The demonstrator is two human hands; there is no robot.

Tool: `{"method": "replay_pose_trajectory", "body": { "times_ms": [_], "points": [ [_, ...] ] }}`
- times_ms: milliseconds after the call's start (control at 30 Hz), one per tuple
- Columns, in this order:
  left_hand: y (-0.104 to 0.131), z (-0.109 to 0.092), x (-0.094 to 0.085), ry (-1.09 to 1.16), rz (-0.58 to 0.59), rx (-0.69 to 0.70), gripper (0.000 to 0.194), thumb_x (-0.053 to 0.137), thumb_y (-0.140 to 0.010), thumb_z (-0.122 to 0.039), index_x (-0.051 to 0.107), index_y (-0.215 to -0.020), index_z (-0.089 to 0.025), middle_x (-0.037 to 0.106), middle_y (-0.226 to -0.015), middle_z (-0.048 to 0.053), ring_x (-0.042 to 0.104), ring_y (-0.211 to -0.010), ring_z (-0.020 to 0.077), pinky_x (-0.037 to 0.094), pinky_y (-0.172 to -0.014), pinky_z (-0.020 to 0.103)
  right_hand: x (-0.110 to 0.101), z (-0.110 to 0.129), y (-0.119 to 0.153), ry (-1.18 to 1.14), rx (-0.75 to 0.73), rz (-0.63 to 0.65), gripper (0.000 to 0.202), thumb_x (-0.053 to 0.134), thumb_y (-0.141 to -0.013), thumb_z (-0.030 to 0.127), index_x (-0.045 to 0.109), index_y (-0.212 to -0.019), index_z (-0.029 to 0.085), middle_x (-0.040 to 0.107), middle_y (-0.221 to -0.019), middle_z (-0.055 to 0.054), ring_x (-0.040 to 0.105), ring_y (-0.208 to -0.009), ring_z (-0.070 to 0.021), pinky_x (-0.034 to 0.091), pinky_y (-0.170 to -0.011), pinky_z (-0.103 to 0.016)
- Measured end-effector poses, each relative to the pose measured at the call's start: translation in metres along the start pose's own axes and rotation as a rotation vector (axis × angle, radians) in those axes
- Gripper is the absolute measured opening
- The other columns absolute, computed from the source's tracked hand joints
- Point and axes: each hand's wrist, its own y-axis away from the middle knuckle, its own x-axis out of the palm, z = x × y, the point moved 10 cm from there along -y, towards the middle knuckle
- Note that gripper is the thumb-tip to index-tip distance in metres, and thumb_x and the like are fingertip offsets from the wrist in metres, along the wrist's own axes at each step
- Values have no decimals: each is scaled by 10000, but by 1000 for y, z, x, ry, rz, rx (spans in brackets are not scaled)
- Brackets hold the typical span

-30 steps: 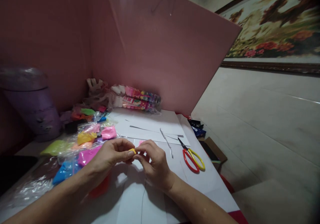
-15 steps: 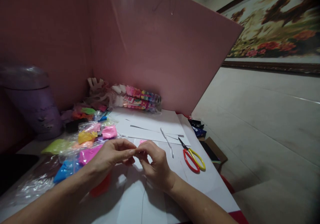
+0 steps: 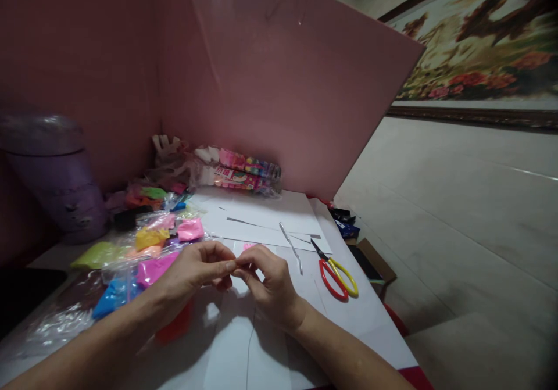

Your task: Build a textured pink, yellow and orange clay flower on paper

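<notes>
My left hand (image 3: 192, 276) and my right hand (image 3: 268, 282) meet fingertip to fingertip above the white paper (image 3: 261, 343) on the table. Between them they pinch a small yellow clay piece, which the fingers hide almost entirely. A bit of pink clay (image 3: 249, 246) lies on the paper just beyond my right fingers. Bags of coloured clay (image 3: 148, 244) in pink, yellow, green and blue lie close to the left of my left hand.
Scissors with red and yellow handles (image 3: 336, 274) and a thin metal tool (image 3: 291, 244) lie right of my hands. Packets of clay sticks (image 3: 238, 172) rest against the pink board (image 3: 283, 88). A purple lidded bin (image 3: 56, 175) stands at the left. A small open box (image 3: 370, 262) sits past the table's right edge.
My fingers have closed over the yellow clay piece, which showed between the fingertips a second ago. Both hands stay in the same place.
</notes>
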Motion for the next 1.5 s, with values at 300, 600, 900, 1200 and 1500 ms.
{"method": "replay_pose_trajectory", "body": {
  "times_ms": [300, 600, 900, 1200, 1500],
  "points": [
    [-2, -6, 1, -27, -8, 60, 196, 770, -641, -273, 622, -659, -146, 602, -563, -30, 532, -511, 101, 352, -522, 226, -1, 0, -1, -47, 54, -32, 120, 561, -755, 47, 597, -750, 162, 584, -689, -19, 530, -626, -128, 441, -578, -258],
    [3, -5, 3, 201, -10, 51, 271, 730, -725, -355, 584, -858, -169, 630, -680, -23, 576, -568, 111, 451, -565, 248, 2, -33, 5, -229, 318, -41, 118, 607, -827, 204, 631, -940, 175, 604, -801, -25, 577, -652, -129, 490, -585, -263],
    [1, -15, 7, 14, 4, 103, 359, 722, -694, -467, 554, -738, -153, 624, -587, -21, 555, -496, 106, 438, -510, 237, 2, -6, -1, 12, 98, 20, 72, 554, -861, 128, 618, -838, 150, 611, -739, -43, 541, -682, -149, 444, -640, -277],
    [0, -17, -6, 64, -116, 127, 319, 815, -530, -256, 625, -765, -154, 658, -697, -15, 599, -602, 129, 467, -571, 246, 6, -4, -2, 159, 48, 71, 94, 512, -862, 115, 558, -792, 157, 575, -730, -42, 523, -679, -156, 417, -619, -272],
    [0, -14, -8, -45, -94, 127, 202, 778, -585, -276, 688, -719, -155, 659, -634, 6, 578, -573, 142, 465, -583, 267, 15, -34, 4, -144, 374, 103, 99, 545, -849, 217, 549, -764, 167, 555, -668, -2, 508, -575, -121, 431, -548, -255]
  ]
}}
